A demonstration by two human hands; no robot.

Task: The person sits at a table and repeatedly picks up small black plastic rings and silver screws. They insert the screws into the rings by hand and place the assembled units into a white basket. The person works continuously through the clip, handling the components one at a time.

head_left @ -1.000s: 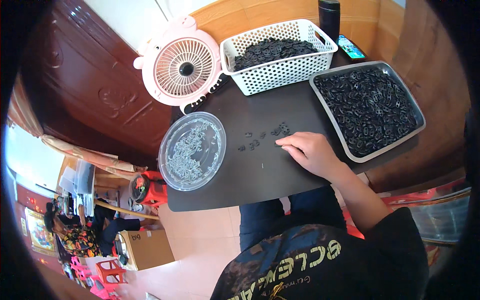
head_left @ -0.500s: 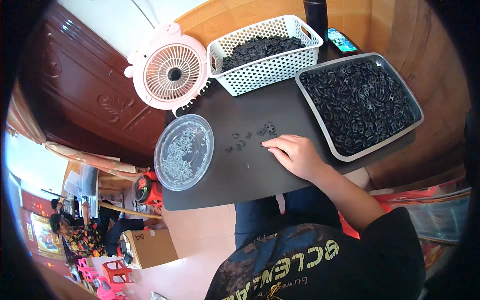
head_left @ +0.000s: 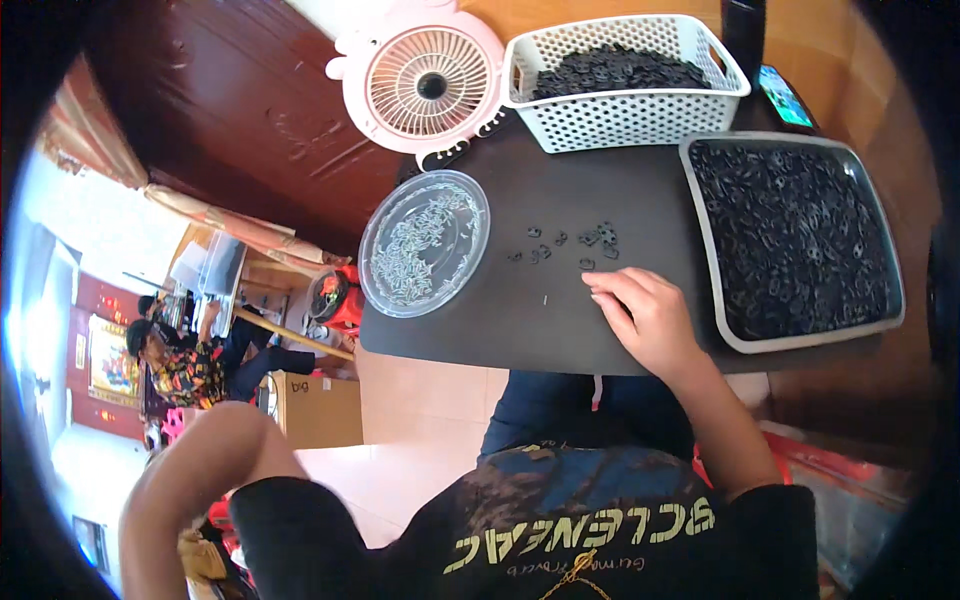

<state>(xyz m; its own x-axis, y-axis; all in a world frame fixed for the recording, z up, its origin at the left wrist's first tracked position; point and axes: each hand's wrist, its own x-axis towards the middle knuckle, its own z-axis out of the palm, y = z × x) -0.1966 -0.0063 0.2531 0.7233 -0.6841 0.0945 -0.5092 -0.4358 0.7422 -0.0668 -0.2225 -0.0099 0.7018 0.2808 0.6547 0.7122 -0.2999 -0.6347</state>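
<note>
Our right hand (head_left: 645,318) lies flat, grasping nothing, near the worktop's front edge (head_left: 450,355), just beside loose black rings (head_left: 590,240) for easy picking; our left hand is unseen.

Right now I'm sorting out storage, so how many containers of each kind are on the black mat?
White plastic basket of black parts: 1
Grey rectangular tray of black parts: 1
Clear round dish of small pale parts: 1
Total: 3
</note>
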